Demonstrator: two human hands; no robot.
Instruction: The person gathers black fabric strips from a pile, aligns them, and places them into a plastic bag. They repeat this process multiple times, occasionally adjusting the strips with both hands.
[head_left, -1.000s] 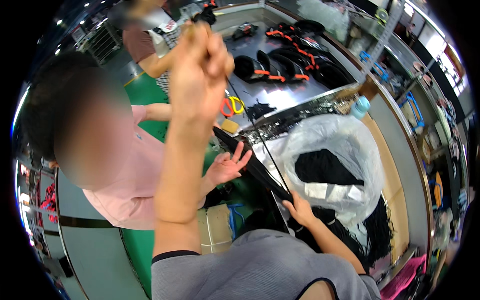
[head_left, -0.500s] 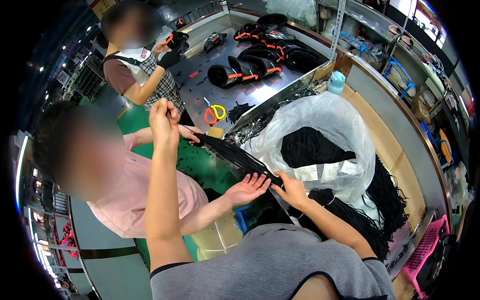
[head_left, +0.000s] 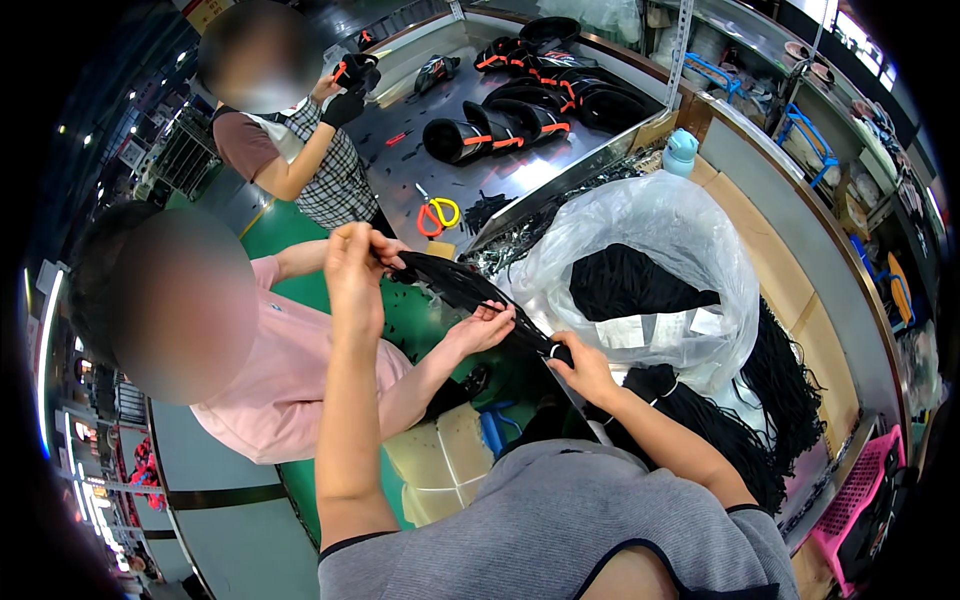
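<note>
A bundle of long black cords (head_left: 460,288) stretches slantwise in front of me. My right hand (head_left: 588,372) grips its near end, beside a white tie. At the far end my left hand (head_left: 355,262) is raised with its fingers pinched together. Whether a cord is in that pinch, I cannot make out. A co-worker in a pink shirt has one hand (head_left: 392,256) at the far end, partly behind my left fingers. That person's other hand (head_left: 488,326) supports the bundle's middle from below.
A clear plastic bag (head_left: 640,215) with black cords stands right of the bundle. More black cords (head_left: 725,440) lie beside it. Scissors (head_left: 437,214) and black-and-orange padded pieces (head_left: 490,132) lie on the metal table. Another person works there. A pink basket (head_left: 853,500) is at lower right.
My left hand has come down and right to the bundle's far end. The co-worker's lower hand has gone from open palm to curled fingers around the cords.
</note>
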